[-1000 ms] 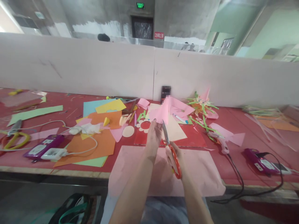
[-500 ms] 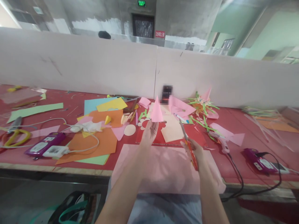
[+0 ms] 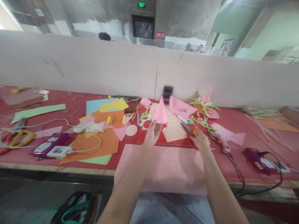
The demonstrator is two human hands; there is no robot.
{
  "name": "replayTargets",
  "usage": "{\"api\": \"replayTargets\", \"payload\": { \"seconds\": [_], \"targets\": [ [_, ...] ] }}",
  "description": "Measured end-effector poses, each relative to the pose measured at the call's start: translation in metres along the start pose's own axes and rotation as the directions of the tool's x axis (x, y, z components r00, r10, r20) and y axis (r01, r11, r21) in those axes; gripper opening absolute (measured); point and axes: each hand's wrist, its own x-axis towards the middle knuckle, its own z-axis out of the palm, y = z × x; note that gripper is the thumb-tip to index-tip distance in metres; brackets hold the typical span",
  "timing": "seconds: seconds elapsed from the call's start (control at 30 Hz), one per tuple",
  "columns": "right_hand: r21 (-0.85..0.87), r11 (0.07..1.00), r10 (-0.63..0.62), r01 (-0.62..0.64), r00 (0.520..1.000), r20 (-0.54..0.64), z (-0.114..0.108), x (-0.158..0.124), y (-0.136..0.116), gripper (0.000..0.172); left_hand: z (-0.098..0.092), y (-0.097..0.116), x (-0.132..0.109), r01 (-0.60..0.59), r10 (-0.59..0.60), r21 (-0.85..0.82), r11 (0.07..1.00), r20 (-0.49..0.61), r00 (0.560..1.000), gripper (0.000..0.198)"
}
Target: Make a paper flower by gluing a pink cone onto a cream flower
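A pink paper cone [image 3: 160, 112], point upward, stands above the red mat with its lower edge pinched in the fingers of my left hand [image 3: 153, 133]. To the right, my right hand [image 3: 201, 139] is on a pair of scissors [image 3: 186, 127] with red and yellow handles, low over the mat's right side. Their blades point away and to the left, near a white pen [image 3: 182, 118]. My fingers partly hide the handles. A cream paper sheet [image 3: 174, 130] lies between my hands. In front of me is a large pink sheet [image 3: 161, 165].
At left lie orange paper [image 3: 93, 144], a purple power box [image 3: 49, 144] with white cables, and yellow-handled scissors [image 3: 21, 137]. On the right are a glue gun [image 3: 224, 143], a second purple box [image 3: 259, 160] and a paper figure [image 3: 205, 102]. A white partition [image 3: 93, 68] stands behind.
My right hand has moved up and right, lowering the scissors from upright towards the mat. The cone in my left hand has shifted slightly right.
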Motion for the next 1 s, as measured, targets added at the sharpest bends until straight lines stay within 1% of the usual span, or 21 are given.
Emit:
{"api": "replayTargets", "payload": {
  "seconds": [0.03, 0.07, 0.13, 0.17, 0.2, 0.23, 0.27, 0.3, 0.33, 0.37, 0.4, 0.47, 0.53, 0.57, 0.63, 0.7, 0.77, 0.87, 1.0],
  "targets": [
    [0.012, 1.000, 0.005, -0.005, 1.000, -0.003, -0.001, 0.004, 0.002, 0.048, 0.001, -0.001, -0.001, 0.010, -0.010, 0.010, 1.000, 0.006, 1.000, 0.004],
    [0.034, 0.999, 0.005, -0.004, 1.000, -0.030, -0.003, 0.007, 0.003, 0.039, 0.002, -0.001, -0.001, 0.021, -0.021, 0.020, 1.000, 0.013, 1.000, 0.005],
    [0.141, 0.989, -0.032, 0.051, 0.991, -0.132, -0.007, 0.006, -0.003, 0.025, 0.004, -0.003, -0.003, 0.039, -0.040, 0.040, 0.998, 0.022, 0.999, 0.006],
    [0.241, 0.966, -0.051, 0.092, 0.984, -0.170, -0.008, 0.003, -0.011, 0.024, 0.005, -0.003, -0.003, 0.043, -0.044, 0.051, 0.998, 0.019, 0.999, 0.007],
    [0.379, 0.918, -0.061, 0.116, 0.986, -0.154, -0.009, -0.001, -0.020, 0.026, 0.005, -0.004, -0.004, 0.047, -0.048, 0.064, 0.997, 0.011, 0.999, 0.009],
    [0.530, 0.843, -0.059, 0.092, 0.995, -0.079, -0.007, -0.007, -0.032, 0.031, 0.006, -0.005, -0.005, 0.050, -0.050, 0.078, 0.996, 0.003, 0.999, 0.010],
    [0.681, 0.732, -0.077, 0.035, 0.997, 0.031, -0.004, -0.014, -0.045, 0.037, 0.006, -0.006, -0.006, 0.053, -0.053, 0.092, 0.994, -0.002, 0.999, 0.011],
    [0.798, 0.600, -0.092, -0.055, 0.986, 0.137, 0.000, -0.021, -0.058, 0.044, 0.006, -0.007, -0.007, 0.056, -0.056, 0.105, 0.993, -0.001, 0.998, 0.013],
    [0.864, 0.476, -0.109, -0.162, 0.964, 0.241, 0.006, -0.028, -0.070, 0.048, 0.006, -0.008, -0.008, 0.059, -0.061, 0.119, 0.991, 0.008, 0.998, 0.015],
    [0.894, 0.373, -0.161, -0.247, 0.932, 0.325, 0.012, -0.034, -0.081, 0.051, 0.005, -0.008, -0.008, 0.062, -0.065, 0.132, 0.989, 0.022, 0.998, 0.016],
    [0.910, 0.277, -0.212, -0.309, 0.904, 0.372, 0.018, -0.039, -0.091, 0.052, 0.004, -0.009, -0.009, 0.061, -0.067, 0.143, 0.988, 0.034, 0.997, 0.017],
    [0.923, 0.082, -0.249, -0.376, 0.889, 0.385, 0.029, -0.044, -0.102, 0.053, 0.002, -0.010, -0.009, 0.064, -0.071, 0.172, 0.983, 0.040, 0.997, 0.018],
    [0.907, -0.059, -0.268, -0.416, 0.882, 0.387, 0.036, -0.043, -0.105, 0.049, 0.000, -0.011, -0.007, 0.069, -0.075, 0.204, 0.977, 0.019, 0.997, 0.018],
    [0.894, -0.111, -0.275, -0.435, 0.878, 0.393, 0.039, -0.041, -0.103, 0.046, -0.001, -0.011, -0.006, 0.073, -0.077, 0.220, 0.973, 0.009, 0.997, 0.019],
    [0.862, -0.192, -0.281, -0.470, 0.868, 0.410, 0.043, -0.036, -0.098, 0.038, -0.002, -0.013, -0.004, 0.081, -0.087, 0.262, 0.962, 0.011, 0.996, 0.021],
    [0.834, -0.262, -0.272, -0.486, 0.866, 0.420, 0.046, -0.031, -0.092, 0.030, -0.002, -0.015, -0.003, 0.081, -0.102, 0.324, 0.942, 0.048, 0.994, 0.023],
    [0.808, -0.304, -0.275, -0.505, 0.859, 0.433, 0.049, -0.028, -0.089, 0.025, -0.002, -0.016, -0.003, 0.074, -0.116, 0.399, 0.914, 0.082, 0.990, 0.024],
    [0.803, -0.317, -0.274, -0.505, 0.859, 0.432, 0.050, -0.025, -0.088, 0.022, -0.003, -0.017, -0.004, 0.063, -0.114, 0.484, 0.873, 0.077, 0.991, 0.028],
    [0.803, -0.306, -0.271, -0.512, 0.855, 0.442, 0.048, -0.027, -0.089, 0.022, -0.005, -0.015, -0.004, 0.057, -0.102, 0.530, 0.846, 0.057, 0.993, 0.029]
  ]
}}
